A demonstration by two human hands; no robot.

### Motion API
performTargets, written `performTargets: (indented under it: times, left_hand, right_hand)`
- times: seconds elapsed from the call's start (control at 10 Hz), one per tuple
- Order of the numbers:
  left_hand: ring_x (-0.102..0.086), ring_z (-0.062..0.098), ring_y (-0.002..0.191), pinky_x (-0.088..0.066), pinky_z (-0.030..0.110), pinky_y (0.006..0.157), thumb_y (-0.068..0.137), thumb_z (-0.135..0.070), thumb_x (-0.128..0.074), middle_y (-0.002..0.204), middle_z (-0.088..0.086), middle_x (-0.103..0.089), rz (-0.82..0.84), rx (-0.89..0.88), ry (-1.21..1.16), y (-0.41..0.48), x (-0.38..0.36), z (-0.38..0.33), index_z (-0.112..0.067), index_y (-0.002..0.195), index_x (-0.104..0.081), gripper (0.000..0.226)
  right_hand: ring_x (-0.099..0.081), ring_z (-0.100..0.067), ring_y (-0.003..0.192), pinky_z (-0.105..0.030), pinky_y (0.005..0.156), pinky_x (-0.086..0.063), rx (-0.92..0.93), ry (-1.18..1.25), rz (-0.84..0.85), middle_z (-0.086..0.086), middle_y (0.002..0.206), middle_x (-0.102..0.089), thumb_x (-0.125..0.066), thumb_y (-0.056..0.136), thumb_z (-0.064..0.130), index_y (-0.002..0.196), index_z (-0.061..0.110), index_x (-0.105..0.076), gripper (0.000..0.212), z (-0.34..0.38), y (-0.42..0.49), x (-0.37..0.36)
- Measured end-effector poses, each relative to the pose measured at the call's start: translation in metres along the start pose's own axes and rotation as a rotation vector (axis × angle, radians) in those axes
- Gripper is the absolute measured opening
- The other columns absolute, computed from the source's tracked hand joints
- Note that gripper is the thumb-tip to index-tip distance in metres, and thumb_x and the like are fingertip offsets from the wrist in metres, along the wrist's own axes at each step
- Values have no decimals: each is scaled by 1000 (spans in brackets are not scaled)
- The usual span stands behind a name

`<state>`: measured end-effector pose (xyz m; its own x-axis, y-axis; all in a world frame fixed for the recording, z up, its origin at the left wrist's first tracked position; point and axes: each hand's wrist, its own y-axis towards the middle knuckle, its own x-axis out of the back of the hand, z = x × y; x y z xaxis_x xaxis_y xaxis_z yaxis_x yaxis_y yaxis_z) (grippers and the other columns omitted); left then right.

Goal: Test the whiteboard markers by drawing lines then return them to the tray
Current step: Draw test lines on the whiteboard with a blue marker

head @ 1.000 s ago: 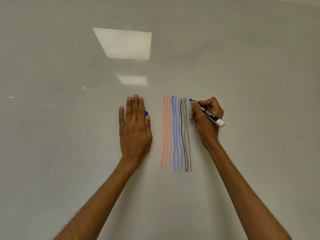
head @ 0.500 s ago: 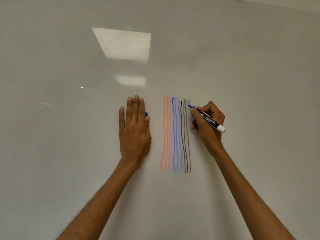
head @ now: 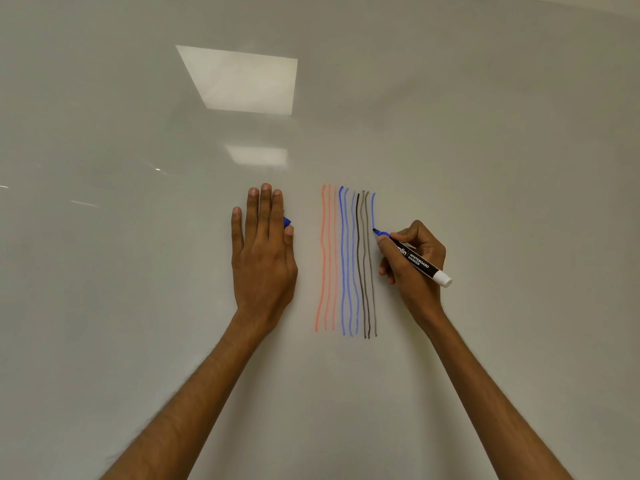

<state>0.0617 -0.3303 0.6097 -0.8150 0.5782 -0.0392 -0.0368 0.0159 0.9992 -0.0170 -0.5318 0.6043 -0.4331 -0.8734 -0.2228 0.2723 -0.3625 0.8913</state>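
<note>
My right hand [head: 412, 261] grips a blue whiteboard marker [head: 414, 256] with a black barrel and a white end. Its tip touches the whiteboard [head: 485, 150] at the lower end of a short new blue line [head: 373, 209]. That line lies just right of the drawn lines [head: 346, 261]: three orange, three blue and three black or grey. My left hand [head: 265, 254] lies flat on the board left of the lines, fingers straight. A blue cap [head: 286, 221] peeks out between its thumb and forefinger, pinched there. No tray is in view.
The whiteboard fills the whole view, with ceiling lights reflected [head: 242, 81] above the hands. A strip of wall [head: 616, 1] shows at the top right corner.
My right hand has moved the marker down from the top of the lines, leaving a short blue stroke. My left hand has stayed in place.
</note>
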Motion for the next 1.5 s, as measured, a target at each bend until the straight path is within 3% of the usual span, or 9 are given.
performTargets:
  times: [0.6, 0.8, 1.1, 1.3, 1.4, 1.5]
  left_hand:
    - [-10, 25, 152, -4, 42, 125, 108, -23, -26, 164, 11, -16, 8, -10, -2, -1, 0, 0, -5, 156, -20, 51]
    - [-10, 25, 152, -3, 42, 125, 108, -24, -25, 164, 11, -16, 12, -11, 8, -2, 0, 1, -6, 156, -18, 52]
    - [-10, 25, 152, -4, 43, 125, 108, -24, -25, 164, 12, -16, 12, -15, 2, -3, 0, 0, -6, 156, -19, 51]
    - [-11, 25, 152, -5, 44, 125, 108, -23, -26, 164, 12, -17, 7, -16, 7, -4, 0, 0, -5, 156, -20, 51]
    - [-11, 25, 152, -5, 43, 125, 108, -23, -27, 164, 12, -17, 7, -15, -1, -4, 0, 0, -5, 156, -20, 51]
    - [-11, 25, 152, -4, 43, 125, 108, -23, -27, 163, 12, -17, 5, -17, -2, -4, 0, 0, -5, 156, -20, 51]
  right_hand:
    - [-58, -20, 45, -21, 40, -42, -85, -6, 65, -5, 65, -55, -65, 89, -6, 71, 14, -45, 34, -15, -45, 21]
    - [-56, -20, 42, -21, 39, -40, -128, -29, 75, -11, 64, -52, -64, 88, -10, 69, 9, -41, 35, -20, -61, 30]
    - [-52, -21, 40, -18, 38, -39, -163, -24, 111, 1, 60, -51, -65, 77, 4, 66, 15, -44, 26, -26, -80, 40]
    - [-46, -25, 40, -19, 38, -37, -178, -40, 128, -24, 63, -44, -65, 73, 3, 65, 8, -41, 25, -29, -83, 45]
    - [-44, -20, 39, -19, 38, -37, -185, -40, 158, -15, 59, -43, -66, 71, 6, 65, 7, -40, 27, -32, -85, 47]
    - [-43, -19, 39, -22, 37, -39, -187, -39, 183, -4, 56, -44, -70, 67, 21, 66, 7, -40, 33, -35, -86, 49]
